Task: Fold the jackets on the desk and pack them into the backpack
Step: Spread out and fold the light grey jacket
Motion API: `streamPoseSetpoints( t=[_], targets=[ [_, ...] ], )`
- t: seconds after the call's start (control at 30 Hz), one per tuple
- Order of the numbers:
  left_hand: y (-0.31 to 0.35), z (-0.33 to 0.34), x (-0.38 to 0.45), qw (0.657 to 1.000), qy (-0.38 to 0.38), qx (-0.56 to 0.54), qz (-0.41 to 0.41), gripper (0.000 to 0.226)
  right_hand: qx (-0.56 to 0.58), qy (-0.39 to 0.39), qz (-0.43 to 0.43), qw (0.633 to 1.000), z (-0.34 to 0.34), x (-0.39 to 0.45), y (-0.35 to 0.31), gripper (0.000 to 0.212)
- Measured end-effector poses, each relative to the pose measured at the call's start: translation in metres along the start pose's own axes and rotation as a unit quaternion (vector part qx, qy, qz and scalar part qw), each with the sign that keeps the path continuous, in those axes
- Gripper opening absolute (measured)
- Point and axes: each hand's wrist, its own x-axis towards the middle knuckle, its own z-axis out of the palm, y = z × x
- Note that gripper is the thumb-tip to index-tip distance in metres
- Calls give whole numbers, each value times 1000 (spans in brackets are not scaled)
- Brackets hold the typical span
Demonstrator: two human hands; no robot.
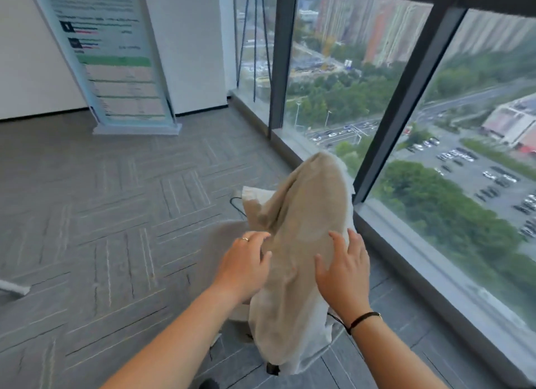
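A beige jacket [301, 243] of soft, matte woven cloth stands bunched in a tall rounded hump in the lower middle of the view, creased in long folds down its left flank; a paler, thin white layer [293, 354], perhaps a lining or a light bag, shows around its lower part and along its right edge, and which it is cannot be told; a thin black cord [236, 204] loops out on the left of the hump, and a small black clip or buckle [272, 370] hangs at the bottom; whether the bundle rests on a surface or on the floor is hidden.

The left hand [246, 265] lies against the left side of the jacket, fingers bent and sunk partly into the cloth, a ring on one finger; whether it pinches the fabric or only presses it cannot be told; the right hand [343, 268] lies flat on the right side of the jacket, fingers straight and spread wide, palm on the cloth, a dark band [362, 319] on the wrist.

Both bare forearms reach up from the bottom edge and converge on the bundle, the left from lower left, the right from lower right.

The floor [116, 214] is grey carpet tile with a striped herringbone pattern; a tall glass window [333, 98] in dark metal frames runs along the right; a printed banner stand [116, 55] leans by the white wall.
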Motion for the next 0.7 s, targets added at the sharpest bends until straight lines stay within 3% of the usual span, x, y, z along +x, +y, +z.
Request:
streamPoseSetpoints(
  t=[0.07, 0.17, 0.3, 0.43, 0.57, 0.7],
  targets=[
    [-4, -4, 41, 999, -38, 3, 34, 41, -4, 19, 60, 998, 2, 30, -1, 63],
    [-1, -14, 79, 996, -57, 9, 74, 41, 12, -25, 125, 992, 8, 55, 1, 68],
    [5, -20, 141, 987, -93, 19, 127, 41, 49, -72, 174, 981, 24, 81, 0, 59],
    [18, -10, 186, 977, -125, 38, 168, 43, 50, -80, 183, 979, 37, 97, 18, 69],
    [26, 5, 236, 971, -139, 61, 185, 46, 71, -22, 180, 981, 47, 128, 40, 76],
    [36, 20, 290, 967, -152, 90, 183, 47, 68, -35, 187, 979, 45, 172, 76, 64]
  ],
)
